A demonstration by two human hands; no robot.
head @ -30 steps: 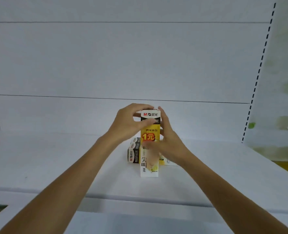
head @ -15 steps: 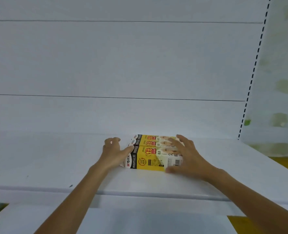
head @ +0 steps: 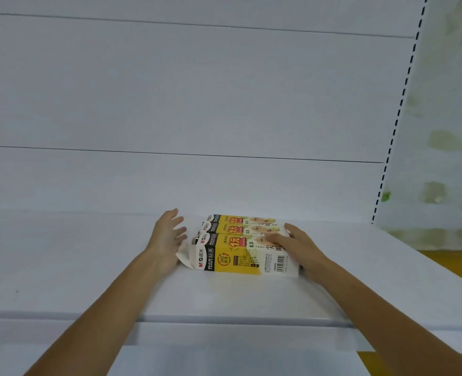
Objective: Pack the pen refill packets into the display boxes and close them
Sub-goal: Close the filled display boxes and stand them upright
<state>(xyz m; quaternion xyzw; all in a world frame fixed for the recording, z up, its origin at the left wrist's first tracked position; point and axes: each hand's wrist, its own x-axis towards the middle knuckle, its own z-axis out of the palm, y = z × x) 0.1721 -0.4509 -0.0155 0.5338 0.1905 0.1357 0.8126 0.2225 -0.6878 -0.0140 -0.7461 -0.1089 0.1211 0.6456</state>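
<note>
— Which step is this?

— Closing, as I judge it. Three display boxes lie on their sides on the white shelf (head: 88, 267). The nearest display box (head: 238, 257) has its end flap (head: 184, 257) hanging open at the left end. The two other boxes (head: 238, 225) sit touching one another just behind it.

— And the hands?

— Your hands are apart, one at each end of that nearest box. Your left hand (head: 167, 240) is spread with straight fingers just beside the open flap and grips nothing. Your right hand (head: 296, 244) lies flat over the right end of the box, fingers straight, pressing rather than clasping.

— Are the refill packets in?

— You cannot tell from here; none shows, inside the box or loose on the shelf.

— What does the next move call for?

— Probably this: keep your right hand braced so the box does not slide. Bring your left fingers onto the flap, fold it across the mouth and tuck its tongue in squarely. The card is thin, so press gently or it may crease.
</note>
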